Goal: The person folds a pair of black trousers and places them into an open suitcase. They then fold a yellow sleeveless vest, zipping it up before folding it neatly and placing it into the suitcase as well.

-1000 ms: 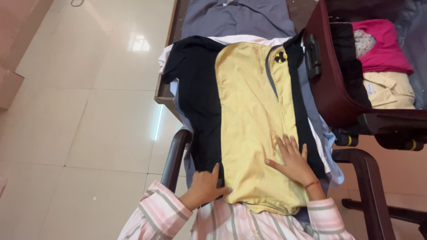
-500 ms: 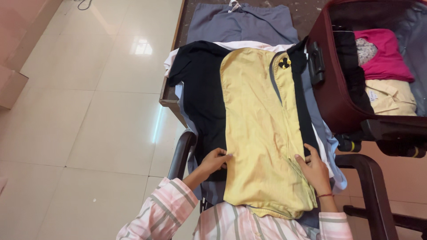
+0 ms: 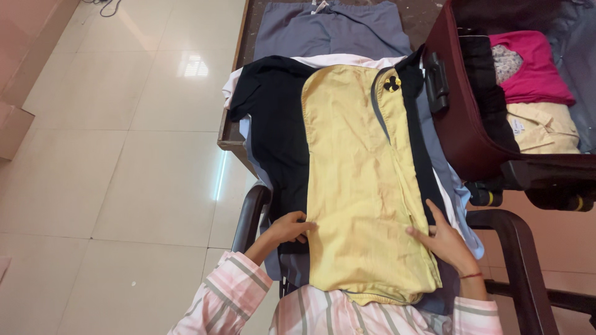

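In the head view, on the pile of clothes between the two chair arms, the folded yellow garment (image 3: 360, 180) lies lengthwise on top, with its near hem just over your striped pink sleeves. Your left hand (image 3: 288, 227) is at the left edge of the yellow garment, low down, with the fingers curled onto the edge; you seem to pinch the cloth there, but the grip is partly hidden. Your right hand (image 3: 448, 242) lies open and flat at the right edge, fingers spread, pressing the cloth and grasping nothing.

Under the yellow garment a black shirt (image 3: 276, 130) sticks out to the left, and its sleeve hangs past the edge of the wooden table (image 3: 231, 133). Pale blue and white cloth shows below and to the right. A grey garment (image 3: 332, 31) lies flat farther up the table.

To the left there is wide tiled floor (image 3: 124, 155), so this side is open. To the right it is narrow: the open maroon suitcase (image 3: 459, 118) stands just beside the pile, and the dark chair arm (image 3: 515, 248) is near your right wrist. The other chair arm (image 3: 249, 217) is close under your left hand.
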